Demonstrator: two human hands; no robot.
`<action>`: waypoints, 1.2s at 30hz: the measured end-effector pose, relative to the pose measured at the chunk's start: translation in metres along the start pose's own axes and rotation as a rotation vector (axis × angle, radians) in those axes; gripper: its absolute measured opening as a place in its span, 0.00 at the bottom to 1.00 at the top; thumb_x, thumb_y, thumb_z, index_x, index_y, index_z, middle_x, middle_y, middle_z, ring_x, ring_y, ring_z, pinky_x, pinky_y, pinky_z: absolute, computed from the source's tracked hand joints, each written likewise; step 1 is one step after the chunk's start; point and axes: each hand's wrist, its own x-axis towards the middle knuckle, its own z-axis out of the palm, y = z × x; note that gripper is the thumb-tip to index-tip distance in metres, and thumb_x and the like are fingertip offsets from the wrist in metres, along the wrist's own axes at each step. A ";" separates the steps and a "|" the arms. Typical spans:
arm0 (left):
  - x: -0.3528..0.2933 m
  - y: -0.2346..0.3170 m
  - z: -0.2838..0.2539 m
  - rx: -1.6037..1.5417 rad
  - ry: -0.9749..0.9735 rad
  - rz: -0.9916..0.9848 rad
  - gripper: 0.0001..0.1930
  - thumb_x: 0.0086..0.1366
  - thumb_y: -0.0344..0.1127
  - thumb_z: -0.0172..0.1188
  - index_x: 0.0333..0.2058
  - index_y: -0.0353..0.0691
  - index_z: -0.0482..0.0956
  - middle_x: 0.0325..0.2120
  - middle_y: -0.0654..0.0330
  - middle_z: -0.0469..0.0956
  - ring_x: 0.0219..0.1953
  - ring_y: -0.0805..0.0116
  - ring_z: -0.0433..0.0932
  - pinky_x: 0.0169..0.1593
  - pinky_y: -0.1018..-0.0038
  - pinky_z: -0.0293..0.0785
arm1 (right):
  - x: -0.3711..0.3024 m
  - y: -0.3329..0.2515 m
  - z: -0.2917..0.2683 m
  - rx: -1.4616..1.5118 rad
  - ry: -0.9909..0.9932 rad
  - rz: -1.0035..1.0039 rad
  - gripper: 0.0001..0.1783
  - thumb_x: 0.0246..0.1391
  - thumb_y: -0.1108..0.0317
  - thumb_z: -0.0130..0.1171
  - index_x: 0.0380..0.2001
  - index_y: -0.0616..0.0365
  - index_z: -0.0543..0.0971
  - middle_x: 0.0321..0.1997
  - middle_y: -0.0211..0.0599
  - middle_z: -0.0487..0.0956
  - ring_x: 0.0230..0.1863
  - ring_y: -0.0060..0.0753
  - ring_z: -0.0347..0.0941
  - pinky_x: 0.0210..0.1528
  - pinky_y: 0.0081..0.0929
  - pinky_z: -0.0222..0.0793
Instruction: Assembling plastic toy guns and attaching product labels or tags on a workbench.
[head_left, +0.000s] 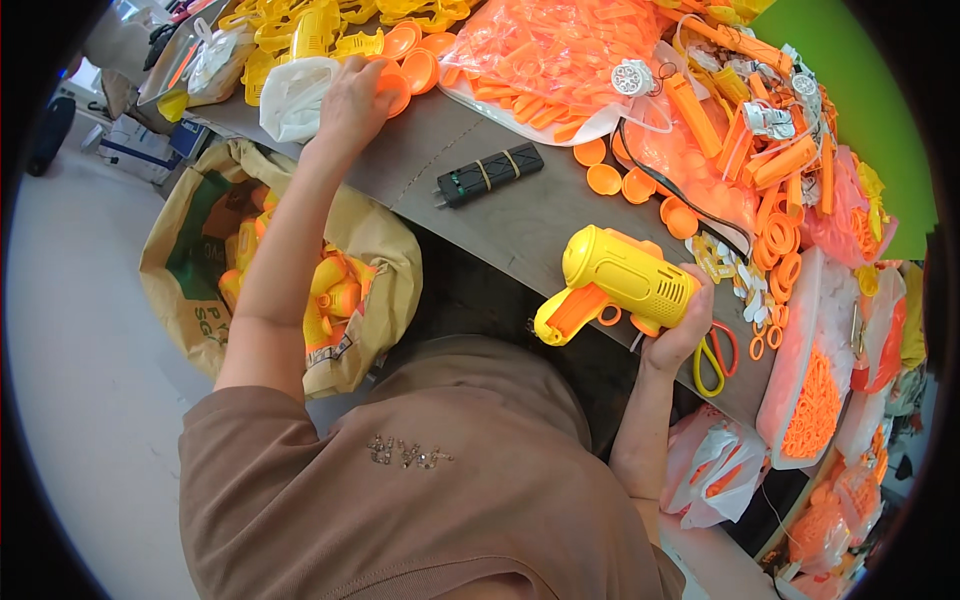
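My right hand [683, 325] is wrapped round one end of a yellow toy gun [625, 278] with an orange handle part, held above the table's near edge. The gun's body points left, and its handle slants down and left. At the far left of the table, my left hand [355, 105] has its fingers bent at the edge of an orange round cap [396, 90], which they seem to grip. Beside that hand stands a white plastic bag [297, 98]. More orange round caps [420, 70] lie just beyond.
A black bar with two bands [490, 175] lies mid-table. Beyond are a clear bag of orange parts [560, 60], wired orange pieces [695, 112] and yellow frames [275, 30]. Scissors [710, 365] rest at right. A paper sack [400, 265] of yellow-orange pieces stands at left below the table.
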 end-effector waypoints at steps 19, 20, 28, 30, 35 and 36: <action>-0.068 0.182 -0.018 -0.976 0.025 0.201 0.10 0.63 0.29 0.56 0.41 0.35 0.69 0.31 0.55 0.77 0.24 0.65 0.76 0.28 0.75 0.73 | -0.006 -0.034 0.015 0.111 0.174 -0.051 0.24 0.63 0.53 0.34 0.46 0.65 0.68 0.41 0.42 0.74 0.42 0.31 0.73 0.47 0.28 0.69; -0.076 0.194 -0.011 -1.148 0.013 0.157 0.11 0.64 0.29 0.55 0.43 0.34 0.67 0.32 0.55 0.76 0.26 0.65 0.77 0.29 0.76 0.74 | -0.006 -0.035 0.013 0.039 0.172 -0.108 0.24 0.63 0.53 0.34 0.46 0.65 0.68 0.41 0.42 0.74 0.42 0.30 0.73 0.46 0.28 0.69; -0.094 0.213 -0.037 -1.406 -0.482 0.145 0.26 0.68 0.38 0.50 0.59 0.33 0.54 0.49 0.52 0.65 0.50 0.68 0.66 0.55 0.71 0.63 | -0.020 -0.035 0.012 -0.324 0.192 -0.316 0.26 0.61 0.52 0.35 0.45 0.68 0.67 0.39 0.43 0.71 0.37 0.31 0.70 0.41 0.26 0.66; -0.093 0.215 -0.045 -1.594 -0.638 -0.016 0.26 0.68 0.40 0.50 0.58 0.33 0.55 0.47 0.54 0.66 0.48 0.68 0.67 0.54 0.72 0.63 | -0.024 -0.037 0.014 -0.322 0.165 -0.312 0.27 0.60 0.52 0.36 0.45 0.68 0.67 0.39 0.44 0.71 0.37 0.32 0.70 0.40 0.26 0.66; -0.095 0.203 -0.054 -1.684 -0.782 -0.100 0.29 0.69 0.48 0.47 0.57 0.29 0.58 0.53 0.52 0.65 0.54 0.67 0.67 0.57 0.71 0.63 | -0.037 -0.040 0.011 -0.212 0.121 -0.228 0.28 0.59 0.48 0.36 0.43 0.67 0.66 0.39 0.45 0.71 0.37 0.33 0.69 0.42 0.28 0.66; -0.095 0.201 -0.059 -1.890 -0.921 -0.261 0.30 0.69 0.51 0.45 0.56 0.28 0.60 0.52 0.50 0.68 0.53 0.65 0.70 0.56 0.70 0.65 | -0.044 -0.043 0.012 -0.211 0.117 -0.213 0.28 0.59 0.48 0.36 0.43 0.67 0.66 0.39 0.45 0.71 0.37 0.33 0.69 0.42 0.28 0.66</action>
